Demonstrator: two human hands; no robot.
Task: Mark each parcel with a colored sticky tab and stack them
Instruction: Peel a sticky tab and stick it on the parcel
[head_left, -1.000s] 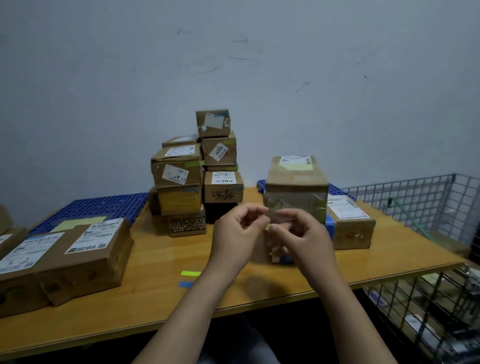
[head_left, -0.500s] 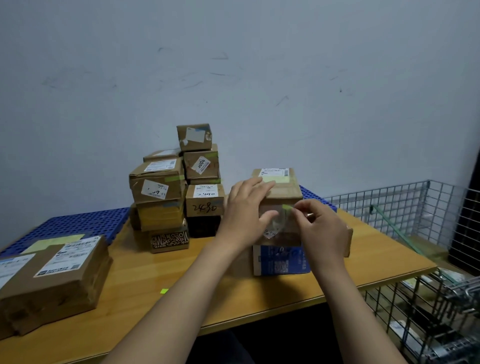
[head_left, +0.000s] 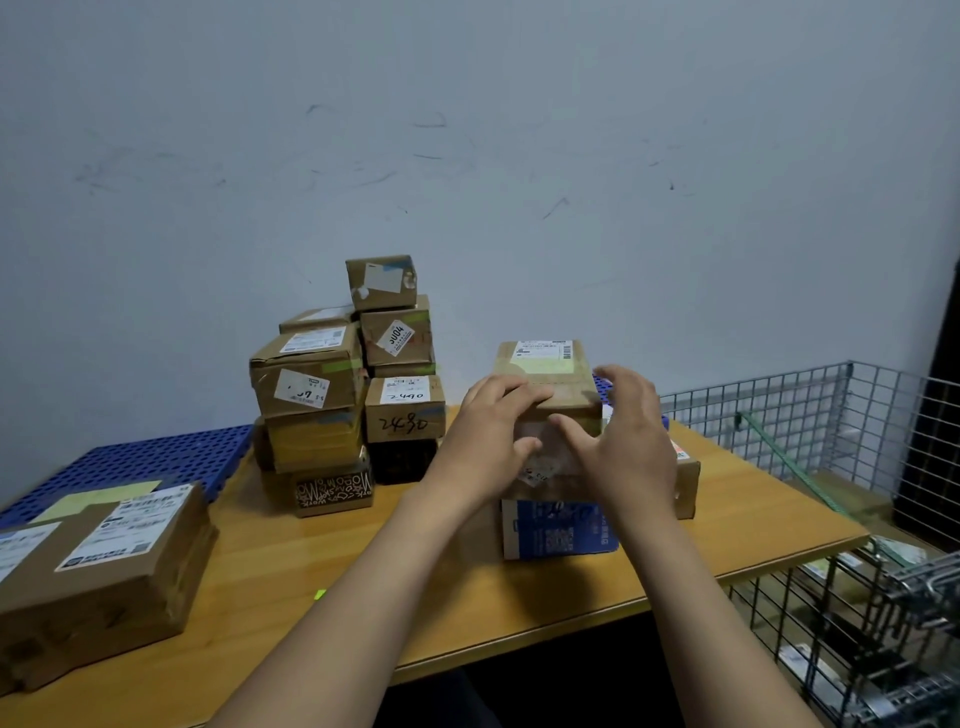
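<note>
Our fingers (head_left: 511, 391) lie straight, gripping nothing: the left hand (head_left: 485, 447) rests on the brown parcel (head_left: 545, 370), the right hand (head_left: 626, 441) spreads beside it, likely bracketing it for stacking.

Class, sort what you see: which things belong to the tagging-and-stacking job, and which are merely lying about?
Job: left hand, right hand, top parcel, blue-printed box beneath it, stacked parcels behind, parcels at left, green tab on the table.
Lying about: blue perforated mat, wire cage.

Right grip (head_left: 626, 447) now splayed, no pinch.
</note>
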